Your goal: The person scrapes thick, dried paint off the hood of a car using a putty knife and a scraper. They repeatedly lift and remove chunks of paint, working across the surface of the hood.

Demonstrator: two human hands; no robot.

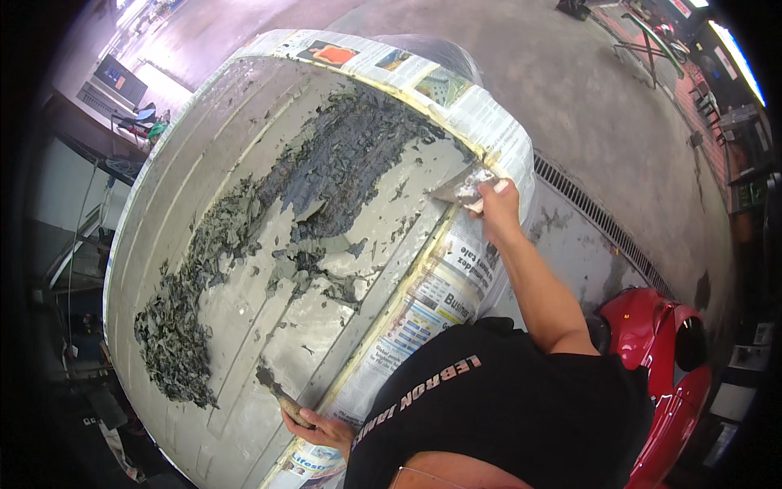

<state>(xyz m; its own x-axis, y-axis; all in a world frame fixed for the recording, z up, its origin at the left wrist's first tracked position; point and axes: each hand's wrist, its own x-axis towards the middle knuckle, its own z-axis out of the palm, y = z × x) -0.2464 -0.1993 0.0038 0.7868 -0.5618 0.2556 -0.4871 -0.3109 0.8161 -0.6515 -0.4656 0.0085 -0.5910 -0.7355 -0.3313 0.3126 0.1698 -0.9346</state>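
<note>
In front of me is a broad, ridged grey panel [244,342], like a vehicle's roof. Dark, wrinkled paint flakes [183,326] lie heaped along its left part, and a loosened dark sheet of paint [326,183] spreads across the upper middle. My right hand [498,204] grips a wide metal scraper [464,186], its blade over the panel's right edge by the masking tape. My left hand [322,430] is lower down, closed around the wooden handle of a second scraper [285,401]. Its dark, dirty blade end is close to the panel; whether it touches is unclear.
Newspaper [432,281] and yellow tape [419,265] border the panel. A red glossy vehicle part [660,350] stands at the right, near my body. Beyond are a floor drain grate [603,220], a folding stand [652,49] and workshop clutter along the left [122,90].
</note>
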